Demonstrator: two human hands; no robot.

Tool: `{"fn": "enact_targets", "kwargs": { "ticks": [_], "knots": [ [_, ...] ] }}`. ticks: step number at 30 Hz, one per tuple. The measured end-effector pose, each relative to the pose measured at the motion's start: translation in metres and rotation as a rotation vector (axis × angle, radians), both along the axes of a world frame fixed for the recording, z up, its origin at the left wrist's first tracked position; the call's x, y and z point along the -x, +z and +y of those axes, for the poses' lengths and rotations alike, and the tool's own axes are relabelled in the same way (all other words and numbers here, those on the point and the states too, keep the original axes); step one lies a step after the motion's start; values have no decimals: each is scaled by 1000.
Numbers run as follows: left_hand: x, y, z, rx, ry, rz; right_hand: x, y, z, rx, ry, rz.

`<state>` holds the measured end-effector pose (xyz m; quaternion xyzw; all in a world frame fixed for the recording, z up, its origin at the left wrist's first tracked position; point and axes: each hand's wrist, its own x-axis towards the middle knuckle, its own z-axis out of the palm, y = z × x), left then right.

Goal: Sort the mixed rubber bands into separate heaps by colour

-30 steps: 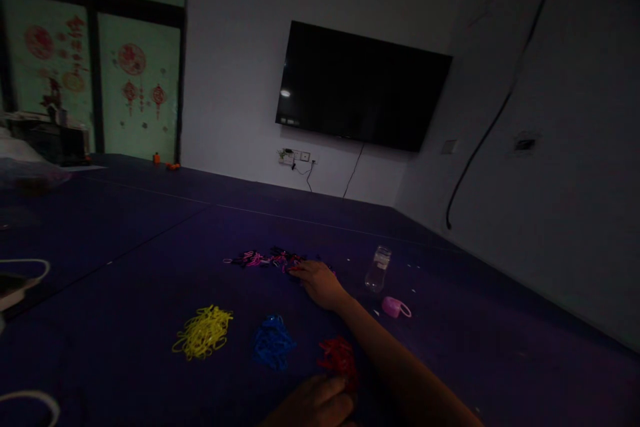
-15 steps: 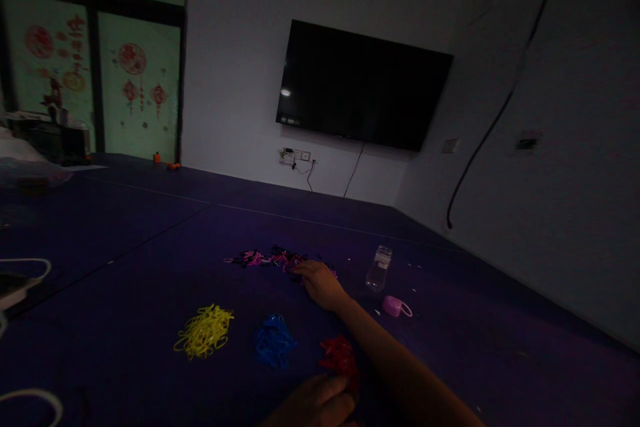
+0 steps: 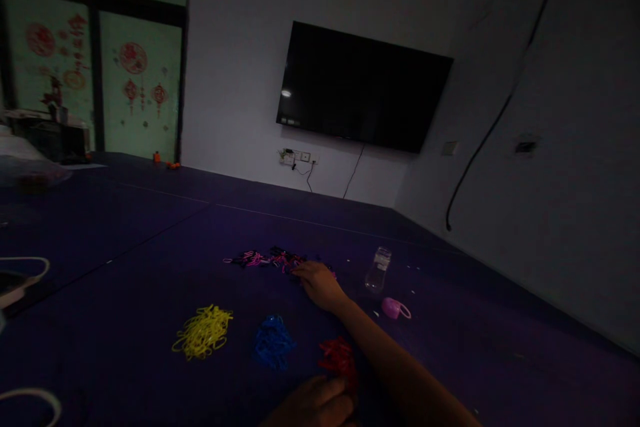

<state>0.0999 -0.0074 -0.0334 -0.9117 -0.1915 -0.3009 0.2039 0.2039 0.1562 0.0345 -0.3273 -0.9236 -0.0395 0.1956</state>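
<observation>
My right hand [image 3: 320,285] reaches out to a mixed pile of dark and pink elastic bands [image 3: 280,258]. Its fingers are closed together at the pile's near edge, and what the tips hold is hidden. Low in the view, my left hand [image 3: 315,403] is curled beside a heap of red elastic bands [image 3: 338,355], touching its near side. Whatever lies within those fingers is too dark to make out. A blue heap of bands [image 3: 273,341] lies left of the red one, and a yellow heap [image 3: 204,331] farther left.
A clear plastic bottle [image 3: 378,270] and a pink loop-handled cap [image 3: 395,309] lie right of my right forearm. White scraps dot the purple surface [image 3: 150,240]. White curved objects [image 3: 30,397] show at the left edge. A television [image 3: 365,87] hangs on the far wall.
Both hands stay almost where they were, at the mixed pile and the red heap. The view has shifted very slightly; the heaps look the same.
</observation>
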Motion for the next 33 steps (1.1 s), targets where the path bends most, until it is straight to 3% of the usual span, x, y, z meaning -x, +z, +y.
{"fn": "enact_targets", "kwargs": {
  "ticks": [9, 20, 33],
  "knots": [
    [-4, -11, 4, -55, -4, -92, 0, 1, -1, 7, 55, -17],
    [-5, 1, 1, 26, -39, -18, 0, 6, -6, 68, 38, -59],
    [-3, 1, 2, 33, -40, -5, -2, 2, -3, -39, 72, 32]
  ]
}}
